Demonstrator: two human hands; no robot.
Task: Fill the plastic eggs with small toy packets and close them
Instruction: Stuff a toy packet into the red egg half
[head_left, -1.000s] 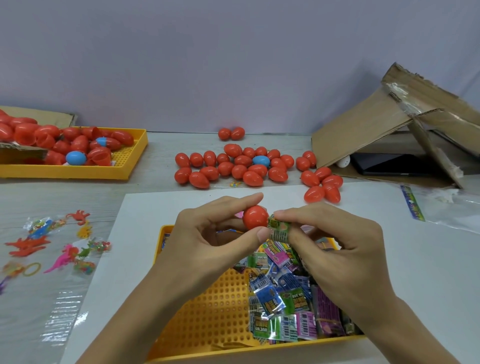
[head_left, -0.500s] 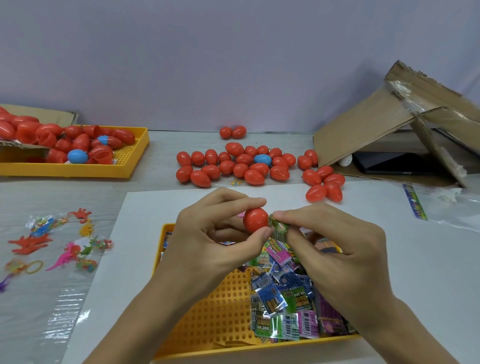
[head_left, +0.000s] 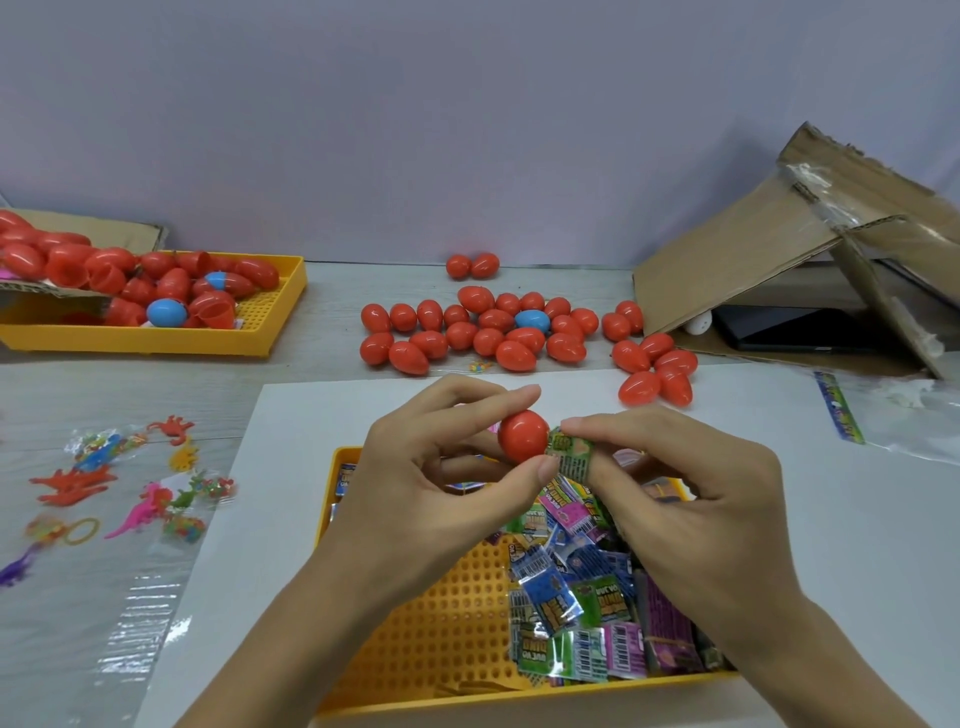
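Packets (head_left: 576, 603) read "DINO"; right hand (head_left: 691, 493) pinches one against red egg (head_left: 523, 435).

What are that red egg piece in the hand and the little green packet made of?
The red egg half looks like smooth, glossy moulded plastic: it shows a soft highlight. The green packet seems to be thin printed plastic film, crinkled and shiny with a barcode; foil backing can't be ruled out.

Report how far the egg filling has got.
Done: a cluster of closed eggs lies on the table. In hand: the left hand holds a red egg piece while the right hand pinches a green packet against it. Left: open egg halves in the far tray, many packets in the near tray.
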